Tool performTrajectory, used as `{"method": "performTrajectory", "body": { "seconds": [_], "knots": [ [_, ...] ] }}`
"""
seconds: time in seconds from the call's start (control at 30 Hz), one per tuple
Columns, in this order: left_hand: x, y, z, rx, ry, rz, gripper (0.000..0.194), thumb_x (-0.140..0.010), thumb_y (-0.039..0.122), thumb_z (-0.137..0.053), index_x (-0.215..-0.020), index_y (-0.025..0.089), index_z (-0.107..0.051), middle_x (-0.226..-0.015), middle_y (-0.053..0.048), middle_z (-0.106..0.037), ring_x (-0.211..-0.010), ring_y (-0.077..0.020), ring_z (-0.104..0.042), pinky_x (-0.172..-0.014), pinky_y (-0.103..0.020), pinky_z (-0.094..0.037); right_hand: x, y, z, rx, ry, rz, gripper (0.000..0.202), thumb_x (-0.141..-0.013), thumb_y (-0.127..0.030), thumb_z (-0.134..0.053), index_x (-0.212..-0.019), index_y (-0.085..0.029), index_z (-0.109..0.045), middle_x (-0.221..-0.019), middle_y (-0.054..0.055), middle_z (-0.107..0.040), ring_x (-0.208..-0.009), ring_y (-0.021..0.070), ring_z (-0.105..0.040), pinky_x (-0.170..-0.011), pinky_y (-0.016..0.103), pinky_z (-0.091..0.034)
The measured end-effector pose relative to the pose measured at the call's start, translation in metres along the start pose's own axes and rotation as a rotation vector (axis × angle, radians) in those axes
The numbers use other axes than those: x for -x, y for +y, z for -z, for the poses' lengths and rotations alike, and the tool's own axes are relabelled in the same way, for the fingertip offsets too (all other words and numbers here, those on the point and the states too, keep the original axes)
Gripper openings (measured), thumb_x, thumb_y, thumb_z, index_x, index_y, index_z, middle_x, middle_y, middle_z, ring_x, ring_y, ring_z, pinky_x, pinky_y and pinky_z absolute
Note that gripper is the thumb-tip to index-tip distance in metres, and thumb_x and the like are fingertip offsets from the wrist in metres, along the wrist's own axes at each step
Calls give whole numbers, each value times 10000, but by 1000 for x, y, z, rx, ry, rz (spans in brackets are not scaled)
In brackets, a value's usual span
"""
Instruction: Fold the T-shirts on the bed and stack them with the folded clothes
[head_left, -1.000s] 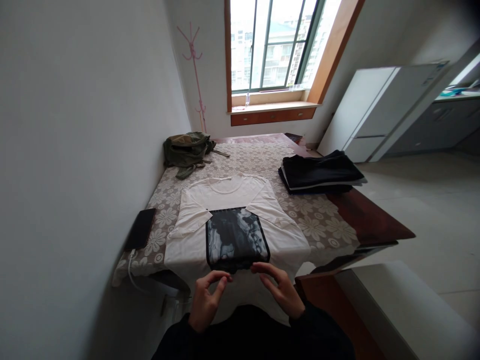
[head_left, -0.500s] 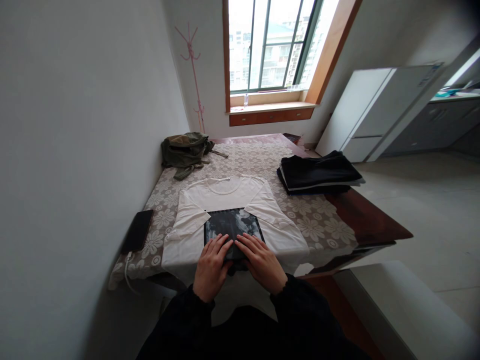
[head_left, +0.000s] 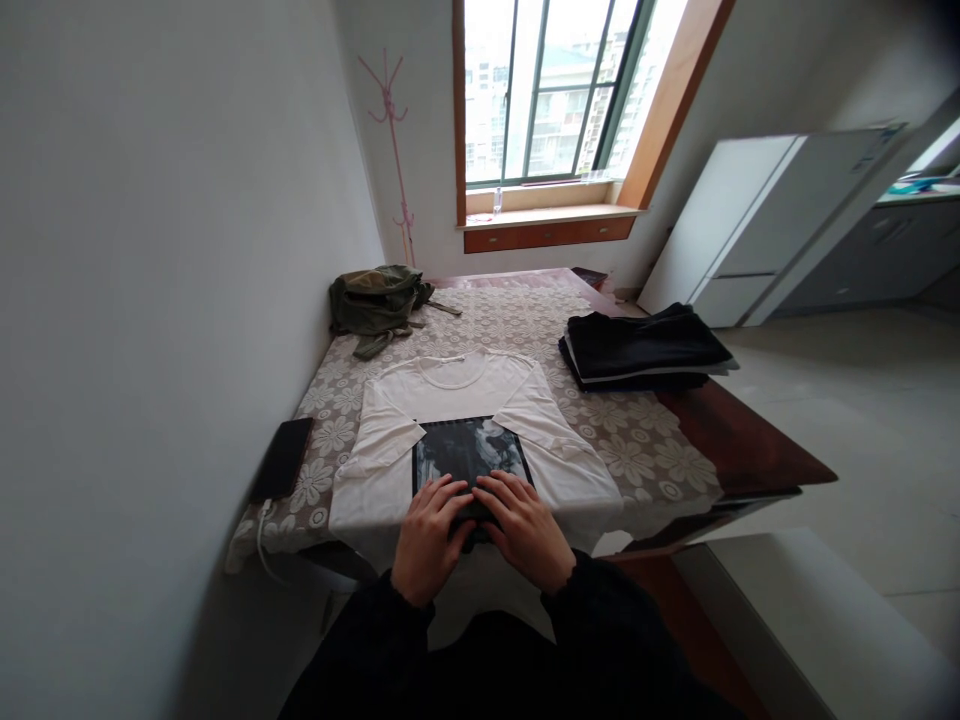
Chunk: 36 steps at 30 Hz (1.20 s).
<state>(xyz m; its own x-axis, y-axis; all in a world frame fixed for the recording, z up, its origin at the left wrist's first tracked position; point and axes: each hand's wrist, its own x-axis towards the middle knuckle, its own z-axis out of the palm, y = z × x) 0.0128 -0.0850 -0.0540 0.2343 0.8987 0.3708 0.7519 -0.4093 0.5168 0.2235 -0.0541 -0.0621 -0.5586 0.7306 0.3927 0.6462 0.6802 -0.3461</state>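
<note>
Closest in, the dark sleeves of the person's top [head_left: 371, 635] lead to two bare hands set side by side over the near part of a white long-sleeved T-shirt [head_left: 450, 402]. The left hand [head_left: 429, 535] and the right hand [head_left: 529, 532] are neither clenched nor lifted clear: their fingers reach forward over the lower part of the shirt's black-and-grey graphic print [head_left: 469, 450], fingertips nearly meeting in the middle. The thumbs are down by the near edge of the print; whether they pinch any fabric, I cannot tell.

The T-shirt is spread out at the near side of the table, its neckline away from the person and its sleeves folded inward, with the cuffs at the print's far corners. It lies on a floral lace tablecloth [head_left: 330, 392]. To its left, a smartphone [head_left: 283, 458] rests near the table edge, beside a white cable [head_left: 262, 540] that dangles over that edge.

Farther back, an olive-green backpack [head_left: 375, 302] slumps at the left, against the wall, and a stack of folded dark garments [head_left: 641, 342] sits at the right. Beyond the table are a pink coat stand [head_left: 393, 140], a window [head_left: 555, 110] with a clear bottle [head_left: 497, 200] on its sill, and a white refrigerator [head_left: 757, 205].
</note>
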Motion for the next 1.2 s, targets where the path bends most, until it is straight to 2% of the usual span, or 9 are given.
{"method": "performTrajectory", "body": {
  "seconds": [0.13,0.4,0.63,0.8,1.2],
  "knots": [
    [-1,-1,-6,28,53,6,236,-940,214,-662,-1140,303,-748,-1273,-40,-743,-1322,-284,-609,-1172,-561,-454,-3,0,-4,-22,28,-6,457,-912,-129,-638,-1350,-260,-655,-1393,92,-667,-1335,314,-563,-1115,528,-487],
    [10,-8,0,46,128,30,140,-968,238,-643,-1012,290,-765,-1193,-39,-772,-1264,-279,-644,-1089,-514,-511,12,13,2,-54,98,-38,304,-983,-188,-594,-1254,-277,-699,-1312,84,-705,-1279,303,-603,-1069,514,-502],
    [6,1,-6,18,143,67,116,-935,249,-677,-964,299,-777,-1153,-34,-778,-1248,-298,-632,-1087,-537,-490,6,1,-4,-89,145,-56,158,-1010,-225,-590,-1095,-255,-719,-1150,82,-726,-1176,293,-611,-989,475,-515],
    [5,6,-6,17,158,70,130,-929,241,-674,-958,304,-784,-1141,-37,-779,-1238,-302,-630,-1079,-538,-491,4,-5,-10,-106,183,-92,154,-1021,-227,-565,-992,-258,-714,-1056,74,-716,-1090,279,-618,-941,455,-507],
    [3,15,-10,-27,193,60,120,-945,195,-641,-919,266,-735,-1095,-31,-777,-1221,-278,-635,-1071,-496,-489,0,-7,-15,-55,218,-85,174,-992,-123,-549,-898,-222,-657,-1011,63,-695,-1020,245,-597,-905,396,-452]
  ]
}}
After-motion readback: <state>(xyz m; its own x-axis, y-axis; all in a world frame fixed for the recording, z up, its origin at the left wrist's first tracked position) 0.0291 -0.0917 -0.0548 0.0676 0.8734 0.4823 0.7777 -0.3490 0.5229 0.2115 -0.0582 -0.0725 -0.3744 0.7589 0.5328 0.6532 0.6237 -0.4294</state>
